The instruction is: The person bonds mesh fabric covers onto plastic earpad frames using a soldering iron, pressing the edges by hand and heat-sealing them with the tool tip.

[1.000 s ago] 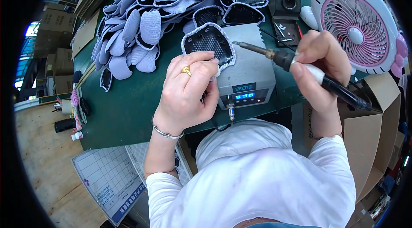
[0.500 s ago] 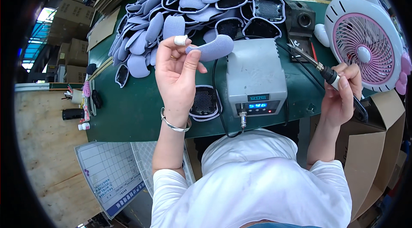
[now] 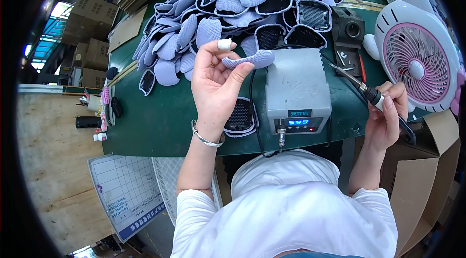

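Note:
Between thumb and fingers, my left hand (image 3: 216, 81) pinches a lavender fabric-covered pad (image 3: 257, 59), curved and held edge-on above the table. A white wrap covers one fingertip of that hand. Off to the right, my right hand (image 3: 387, 117) grips a soldering iron (image 3: 373, 96) by its handle, its metal tip angled up and left, apart from the pad. The grey soldering station (image 3: 298, 83) stands between my hands with its blue display lit. Just right of my left wrist lie stacked pads (image 3: 240, 116), the top one showing its black perforated back.
A large heap of lavender pads (image 3: 233, 3) covers the far table. At the right stand a white and pink fan (image 3: 416, 64), a dark metal iron stand (image 3: 348, 27) and an open cardboard box (image 3: 417, 180). Cables run beside the station. A whiteboard (image 3: 128, 185) sits below the table's left edge.
The pad in my left hand has turned to show a thinner edge. The whole view has shifted slightly, moving the table things right and down. Both hands keep their hold.

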`<state>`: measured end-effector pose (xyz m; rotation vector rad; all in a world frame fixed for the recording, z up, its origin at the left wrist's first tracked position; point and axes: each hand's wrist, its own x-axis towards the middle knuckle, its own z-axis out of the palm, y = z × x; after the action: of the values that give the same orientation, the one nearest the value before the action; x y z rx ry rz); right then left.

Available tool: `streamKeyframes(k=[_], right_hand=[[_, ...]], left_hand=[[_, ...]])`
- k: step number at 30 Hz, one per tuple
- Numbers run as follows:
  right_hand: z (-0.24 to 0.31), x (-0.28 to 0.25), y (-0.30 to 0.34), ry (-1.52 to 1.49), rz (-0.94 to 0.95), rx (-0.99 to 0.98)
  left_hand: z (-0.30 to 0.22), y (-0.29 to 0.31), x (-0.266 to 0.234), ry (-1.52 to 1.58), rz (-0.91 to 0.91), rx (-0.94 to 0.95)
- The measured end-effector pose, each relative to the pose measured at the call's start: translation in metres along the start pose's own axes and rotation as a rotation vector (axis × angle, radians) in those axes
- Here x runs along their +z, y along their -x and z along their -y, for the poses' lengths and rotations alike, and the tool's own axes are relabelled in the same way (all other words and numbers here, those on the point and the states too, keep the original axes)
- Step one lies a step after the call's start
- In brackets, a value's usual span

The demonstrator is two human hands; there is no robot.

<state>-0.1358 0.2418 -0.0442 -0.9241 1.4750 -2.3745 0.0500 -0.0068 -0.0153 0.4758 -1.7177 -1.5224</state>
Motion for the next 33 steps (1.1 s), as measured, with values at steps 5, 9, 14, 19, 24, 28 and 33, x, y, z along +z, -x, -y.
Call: streamKeyframes(k=[5,9,14,19,24,28,33], right_hand=[[0.003,0.002,0.002,-0.029,0.048,0.038],[0.003,0.006,0.001,-0.036,0.104,0.045],[0.005,0.014,0.002,0.017,0.194,-0.046],[0.013,0.027,0.0,0.146,0.303,-0.104],[0.02,0.034,-0.004,0.23,0.289,-0.141],[0.022,0.032,-0.005,0.21,0.179,-0.117],[0.017,0.025,-0.003,0.168,0.09,-0.099]], left_hand=[[-0.005,0.01,0.004,-0.139,0.09,0.037],[-0.003,0.02,0.006,-0.329,0.207,0.148],[0.002,0.025,0.003,-0.568,0.349,0.464],[-0.001,0.024,0.003,-0.69,0.385,0.548],[0.0,0.026,0.002,-0.664,0.386,0.539],[0.001,0.028,0.01,-0.525,0.319,0.415],[-0.015,0.017,0.023,-0.626,0.3,0.246]])
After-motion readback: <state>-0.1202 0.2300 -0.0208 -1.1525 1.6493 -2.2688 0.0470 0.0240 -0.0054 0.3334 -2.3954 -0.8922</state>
